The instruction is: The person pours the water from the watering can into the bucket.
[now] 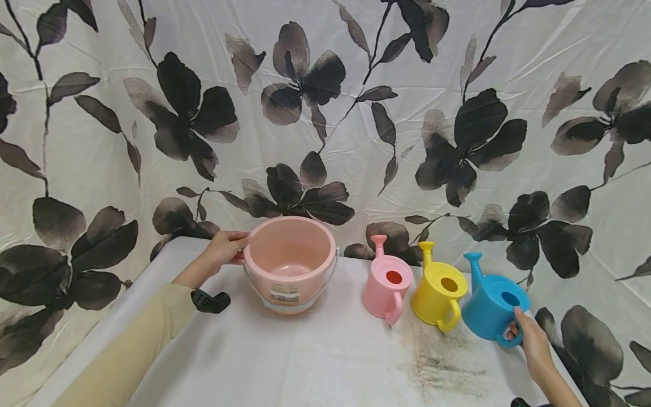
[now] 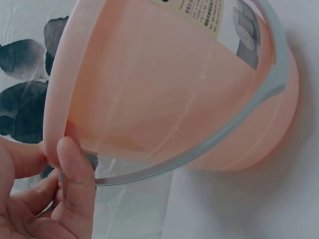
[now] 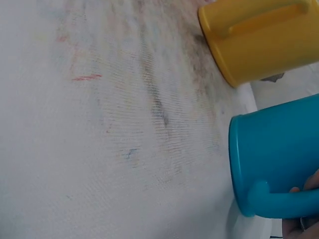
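Observation:
A pink bucket (image 1: 285, 277) with a pale grey handle (image 2: 199, 149) and a paper label stands at the back of the table. My left hand (image 1: 230, 247) pinches its rim on the left side, thumb and fingers around the edge in the left wrist view. At the right, my right hand (image 1: 529, 333) grips the handle of a blue watering can (image 1: 490, 308). In the right wrist view only the fingertips (image 3: 311, 181) show, by the blue handle. The blue can's spout points up and back.
Between bucket and blue can stand a pink watering can (image 1: 383, 288) and a yellow watering can (image 1: 437, 294), handles toward me. The white table (image 1: 305, 362) has a dark stained patch (image 1: 442, 362) at the right. A floral cloth (image 1: 381, 141) hangs behind.

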{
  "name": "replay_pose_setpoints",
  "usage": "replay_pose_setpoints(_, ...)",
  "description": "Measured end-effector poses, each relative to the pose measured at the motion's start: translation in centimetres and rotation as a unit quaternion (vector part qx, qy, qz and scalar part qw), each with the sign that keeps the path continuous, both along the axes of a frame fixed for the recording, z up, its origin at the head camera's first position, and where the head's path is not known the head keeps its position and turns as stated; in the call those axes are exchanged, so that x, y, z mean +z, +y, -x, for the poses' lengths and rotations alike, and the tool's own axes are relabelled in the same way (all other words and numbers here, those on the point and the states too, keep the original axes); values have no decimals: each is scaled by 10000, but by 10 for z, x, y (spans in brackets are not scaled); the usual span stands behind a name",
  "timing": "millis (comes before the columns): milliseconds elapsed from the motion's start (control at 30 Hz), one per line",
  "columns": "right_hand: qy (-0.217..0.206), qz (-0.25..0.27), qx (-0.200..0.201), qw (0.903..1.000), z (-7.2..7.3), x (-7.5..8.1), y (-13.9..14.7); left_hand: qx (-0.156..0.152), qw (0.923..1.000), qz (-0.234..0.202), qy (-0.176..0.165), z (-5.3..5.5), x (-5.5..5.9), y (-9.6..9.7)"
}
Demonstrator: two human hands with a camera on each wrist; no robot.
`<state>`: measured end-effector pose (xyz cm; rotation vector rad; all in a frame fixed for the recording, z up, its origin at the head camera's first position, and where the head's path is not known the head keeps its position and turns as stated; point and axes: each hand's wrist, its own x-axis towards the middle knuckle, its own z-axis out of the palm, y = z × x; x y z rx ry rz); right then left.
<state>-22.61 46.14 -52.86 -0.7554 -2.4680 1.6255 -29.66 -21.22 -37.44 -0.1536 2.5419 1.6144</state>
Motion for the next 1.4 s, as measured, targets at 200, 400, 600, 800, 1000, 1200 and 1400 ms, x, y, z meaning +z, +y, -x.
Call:
replay_pose_setpoints(200, 315, -623, 486, 9964, -29, 44, -43, 34, 10000, -17, -9, -1, 0, -1)
replay_pose_setpoints(400, 490, -1130, 49, 9924, -43, 58, -70, 34, 10000, -26, 37, -2, -1, 0)
replay_pose_setpoints(600, 775, -1206, -257, 9893, -41, 53, -75, 69, 9999, -53, 69, -3, 0, 0)
replay_pose_setpoints(800, 1183, -1626, -511, 9782, -42, 46, -73, 73, 9999, -61, 90, -5, 1, 0)
replay_pose_setpoints(1000, 1346, -1733, -665, 9734, -41, 46, -73, 50, 9999, -54, 71, -5, 0, 1)
replay_pose_setpoints(1200, 1295, -1761, -775, 9727, -41, 48, -72, 65, 10000, -15, 51, -5, 0, 2)
replay_pose_setpoints(1400, 1316, -1812, -732, 9718, -45, 52, -70, 128, 9999, 15, 33, -3, -1, 2)
